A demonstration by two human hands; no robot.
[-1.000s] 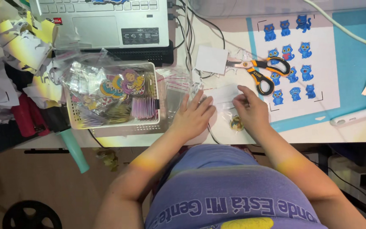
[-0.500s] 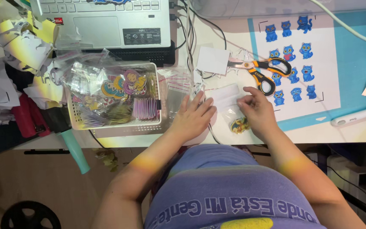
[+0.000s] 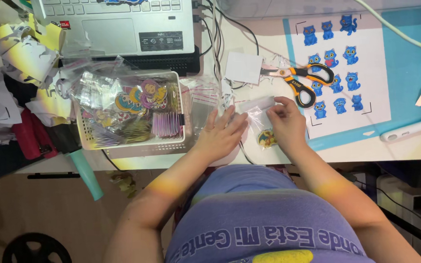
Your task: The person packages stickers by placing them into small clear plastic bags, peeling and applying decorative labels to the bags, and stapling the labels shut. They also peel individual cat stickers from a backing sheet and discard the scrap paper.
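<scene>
A small clear plastic bag (image 3: 259,117) lies on the white table between my hands, with a yellowish sticker (image 3: 267,138) inside its lower part. My right hand (image 3: 287,122) pinches the bag's upper right edge with fingers curled. My left hand (image 3: 222,134) rests flat on the table at the bag's left edge, fingertips touching it. Part of the bag is hidden under my right hand.
A white mesh basket (image 3: 131,146) of bagged stickers stands left of my hands. Orange-handled scissors (image 3: 300,78) lie on a sheet of blue cat stickers (image 3: 337,73). A laptop (image 3: 118,24), cables, a white paper square (image 3: 243,67) and paper scraps at the left edge surround the spot.
The bag with the sticker has shifted slightly toward the table's front edge. My right hand moved up to the bag's top edge; my left hand stayed beside it.
</scene>
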